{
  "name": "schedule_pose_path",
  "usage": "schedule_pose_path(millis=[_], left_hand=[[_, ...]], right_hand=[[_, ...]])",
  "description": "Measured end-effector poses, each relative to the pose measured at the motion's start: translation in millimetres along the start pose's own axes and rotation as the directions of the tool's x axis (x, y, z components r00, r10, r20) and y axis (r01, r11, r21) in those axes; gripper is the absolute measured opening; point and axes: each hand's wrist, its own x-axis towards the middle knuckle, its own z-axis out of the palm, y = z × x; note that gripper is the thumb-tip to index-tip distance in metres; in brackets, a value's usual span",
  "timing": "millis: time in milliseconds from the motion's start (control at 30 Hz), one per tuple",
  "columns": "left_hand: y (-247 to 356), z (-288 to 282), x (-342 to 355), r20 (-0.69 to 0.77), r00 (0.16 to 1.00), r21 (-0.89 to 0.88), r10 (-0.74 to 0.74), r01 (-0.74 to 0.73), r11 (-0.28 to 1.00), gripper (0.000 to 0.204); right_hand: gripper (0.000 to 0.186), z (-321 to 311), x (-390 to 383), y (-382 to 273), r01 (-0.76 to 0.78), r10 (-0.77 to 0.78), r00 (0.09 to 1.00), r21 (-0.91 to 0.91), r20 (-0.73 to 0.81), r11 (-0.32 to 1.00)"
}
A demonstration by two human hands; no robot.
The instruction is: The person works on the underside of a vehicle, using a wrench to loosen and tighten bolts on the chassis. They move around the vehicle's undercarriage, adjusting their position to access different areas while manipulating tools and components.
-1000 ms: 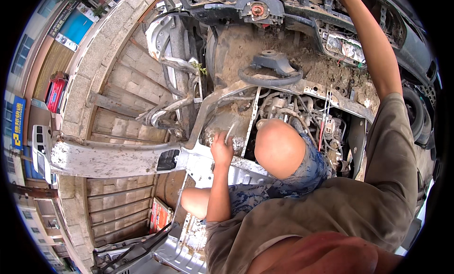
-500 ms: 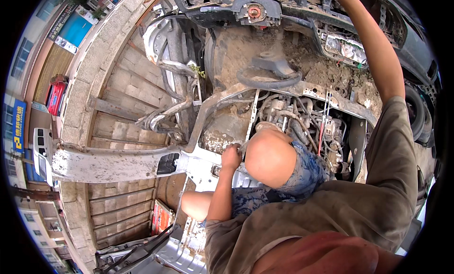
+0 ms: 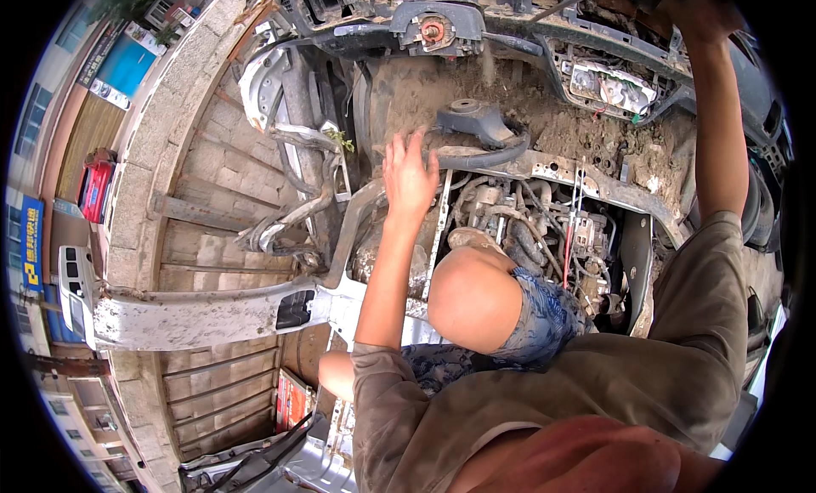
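Observation:
My left hand [image 3: 411,174] is raised with its fingers stretched and apart, just left of a loose dark steering wheel [image 3: 480,160] lying in the dirt-filled cabin [image 3: 561,127]. My right hand [image 3: 701,15] is at the top right on the stripped dashboard [image 3: 512,44], near a thin dark bar [image 3: 578,0]; its fingers are dark and hard to make out. An orange-red fitting [image 3: 432,31] sits in the steering column housing. My bare knee [image 3: 474,297] is bent beside an exposed engine [image 3: 582,246] in the white body shell [image 3: 195,319].
Bent pillars and hoses [image 3: 297,187] lie on the left. Beyond them are a ribbed paved surface [image 3: 212,166], a red car [image 3: 98,187], a white van [image 3: 72,285] and shopfronts. A frame rail [image 3: 620,183] crosses above the engine; a tyre [image 3: 755,208] stands at far right.
My left hand has moved up from beside my knee toward the steering wheel, its fingers spreading. My right arm has shifted right, and the hand now shows at the top. The view has shifted slightly.

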Motion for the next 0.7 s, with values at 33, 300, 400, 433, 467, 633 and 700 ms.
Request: schedule_pose_path(millis=[33,300,400,433,467,633,700], left_hand=[[25,1,46,-0.073,0.994,-0.069,0.083,-0.088,0.994,0.04],[100,77,280,0.375,0.871,0.217,0.316,-0.414,0.884,0.042],[106,101,300,0.447,0.864,0.297,0.231,-0.386,0.873,0.05],[106,109,303,0.406,0.882,0.298,0.241,-0.377,0.877,0.052],[106,116,304,0.365,0.897,0.299,0.25,-0.368,0.881,0.055],[111,126,297,0.284,0.917,0.354,0.28,-0.372,0.858,0.052],[113,128,294,0.263,0.919,0.341,0.293,-0.372,0.863,0.048]], right_hand=[[0.02,-21,-19,-8,0.02,-0.014,0.993,-0.049,0.118,0.999],[0.032,-70,-216,-24,-0.341,0.255,0.93,-0.365,-0.264,0.866],[0.033,-87,-289,-18,-0.587,0.369,0.779,-0.381,-0.507,0.715],[0.032,-91,-314,-12,-0.64,0.368,0.723,-0.366,-0.585,0.676],[0.032,-94,-336,-7,-0.691,0.362,0.66,-0.343,-0.658,0.636],[0.028,-87,-392,12,-0.751,0.471,0.466,-0.054,-0.749,0.658],[0.027,-88,-398,17,-0.74,0.483,0.46,-0.02,-0.745,0.673]])
